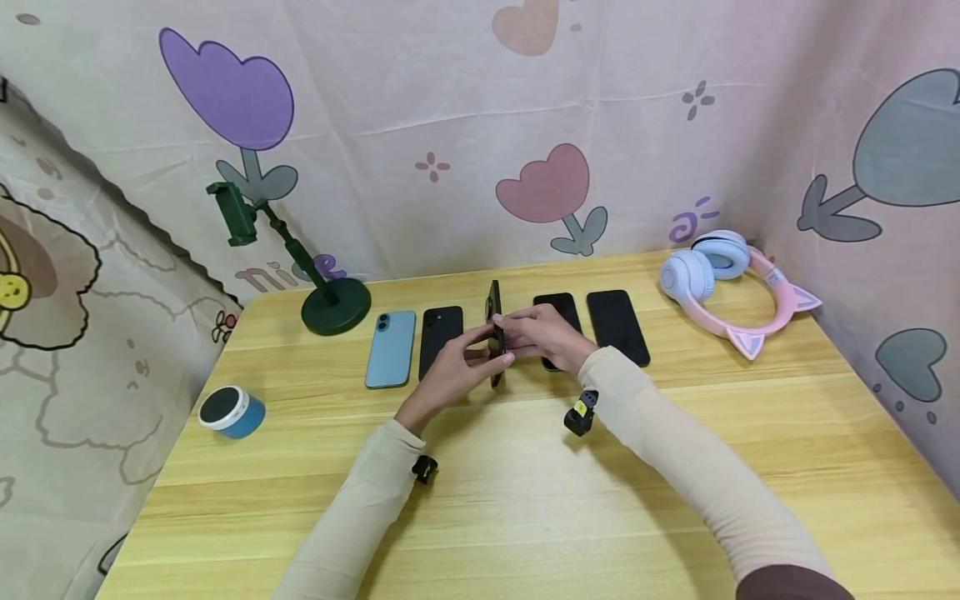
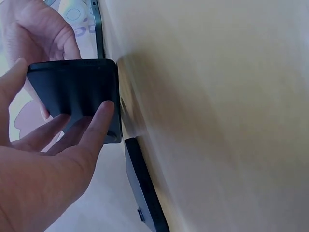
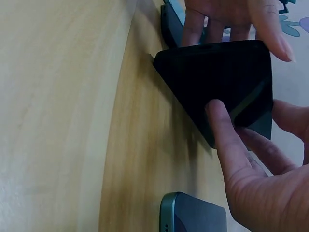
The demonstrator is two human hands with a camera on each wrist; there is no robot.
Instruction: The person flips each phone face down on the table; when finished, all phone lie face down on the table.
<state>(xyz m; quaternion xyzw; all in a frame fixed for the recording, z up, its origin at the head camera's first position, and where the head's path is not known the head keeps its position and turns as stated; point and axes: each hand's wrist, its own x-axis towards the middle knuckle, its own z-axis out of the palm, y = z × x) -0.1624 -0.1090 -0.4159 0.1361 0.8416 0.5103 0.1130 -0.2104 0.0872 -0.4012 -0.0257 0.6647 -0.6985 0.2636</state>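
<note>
A dark smartphone [image 1: 494,302] is held on edge over the middle of the row, its narrow side toward the head camera. My left hand [image 1: 459,367] grips it from the left, thumb at the upper edge and fingertips against one face [image 2: 72,87]. From the right, my right hand [image 1: 551,335] pinches the same phone, fingers on its other face [image 3: 212,72]. The phone's lower edge is at or just above the tabletop; I cannot tell which. Left of it lie a black phone [image 1: 441,329] and a light blue phone [image 1: 391,350]; right of it lie two dark phones [image 1: 558,310] [image 1: 618,327].
A dark green phone stand [image 1: 335,307] stands at the back left. Near the left edge sits a small blue and white round device [image 1: 243,417]. Pink and blue cat-ear headphones [image 1: 780,308] lie at the back right. A patterned cloth [image 1: 420,100] hangs behind the wooden table [image 1: 525,500].
</note>
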